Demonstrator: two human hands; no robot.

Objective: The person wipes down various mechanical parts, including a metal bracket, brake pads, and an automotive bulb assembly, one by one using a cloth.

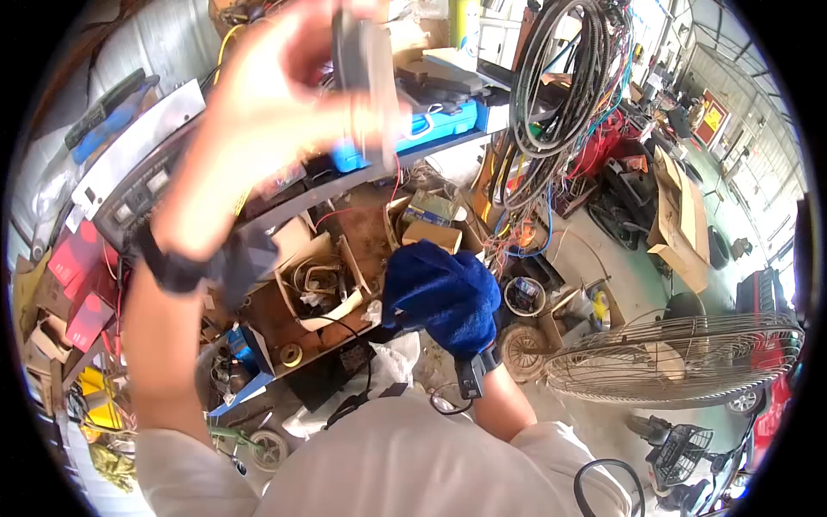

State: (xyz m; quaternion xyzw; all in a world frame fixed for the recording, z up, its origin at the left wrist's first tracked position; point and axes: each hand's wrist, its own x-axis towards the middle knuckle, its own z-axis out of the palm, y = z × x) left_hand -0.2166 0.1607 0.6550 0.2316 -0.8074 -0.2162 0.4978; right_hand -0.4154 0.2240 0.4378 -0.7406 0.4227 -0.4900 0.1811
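My left hand [280, 99], blurred and raised close to the camera, has its fingers wrapped round a flat grey-black slab-like object [366, 82]. Its kind cannot be made out. Lower down, a dark blue cloth [441, 293] is bunched over my right hand, whose fingers it hides. A black strap with a small box [470, 376] sits at my right wrist. Beyond the left hand, a blue case [444, 123] rests on a dark shelf.
An open cardboard box [323, 280] with loose parts stands below the shelf. Coiled black cables [560, 86] hang at the upper right. A large wire fan guard [676, 360] is to my right. A roll of tape [291, 354] lies at the lower left.
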